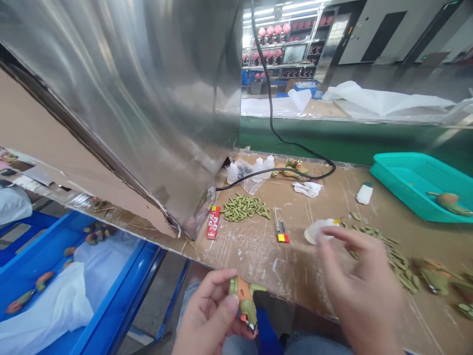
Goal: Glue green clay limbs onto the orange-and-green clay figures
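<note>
My left hand (212,310) grips a small green-and-orange toy figure (244,298) near the table's front edge. The figure has a dark-and-white face end pointing down and a green limb sticking out to the right. My right hand (360,286) is smeared by motion over the right part of the table, with nothing I can make out in its fingers. Just beyond its fingertips lies a whitish, flat, rounded thing (313,231) with a yellow bit beside it. Green curved pieces (397,256) are strewn past that hand, next to more toy figures (434,277).
A pile of green pieces (246,208) lies between a red packet (213,223) and a slim clear case (280,227). Behind stand white squeeze bottles (257,168) and a black cable (271,118). A teal tray (406,182) is at right, a metal housing (166,98) and blue bin (121,286) at left.
</note>
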Action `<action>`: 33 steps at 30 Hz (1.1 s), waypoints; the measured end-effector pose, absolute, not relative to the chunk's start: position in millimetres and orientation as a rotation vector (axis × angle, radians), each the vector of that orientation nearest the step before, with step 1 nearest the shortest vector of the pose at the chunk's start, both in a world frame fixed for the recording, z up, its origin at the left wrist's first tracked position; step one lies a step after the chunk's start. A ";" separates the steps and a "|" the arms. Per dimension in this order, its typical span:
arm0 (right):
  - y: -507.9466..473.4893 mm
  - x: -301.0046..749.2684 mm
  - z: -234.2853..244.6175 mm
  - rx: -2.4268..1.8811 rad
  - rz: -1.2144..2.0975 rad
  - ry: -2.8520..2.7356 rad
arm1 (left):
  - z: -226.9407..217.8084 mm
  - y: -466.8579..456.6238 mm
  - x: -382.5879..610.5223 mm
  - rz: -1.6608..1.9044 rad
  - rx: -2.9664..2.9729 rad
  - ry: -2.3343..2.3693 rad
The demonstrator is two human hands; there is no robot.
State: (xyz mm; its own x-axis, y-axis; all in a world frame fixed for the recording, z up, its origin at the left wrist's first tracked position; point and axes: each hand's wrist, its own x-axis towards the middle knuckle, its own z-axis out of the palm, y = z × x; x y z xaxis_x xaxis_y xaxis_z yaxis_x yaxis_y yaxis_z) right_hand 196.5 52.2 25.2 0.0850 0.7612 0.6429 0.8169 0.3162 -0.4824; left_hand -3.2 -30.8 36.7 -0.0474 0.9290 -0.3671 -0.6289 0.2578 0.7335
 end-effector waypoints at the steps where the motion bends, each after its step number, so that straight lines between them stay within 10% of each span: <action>1: 57.6 185.5 29.2 -1.397 -0.135 -1.818 | 37.0 -30.2 -2.3 1.323 0.397 0.965; 33: 130.6 129.7 18.8 -1.374 -0.004 -2.588 | 28.7 -29.2 -15.7 1.389 0.388 1.008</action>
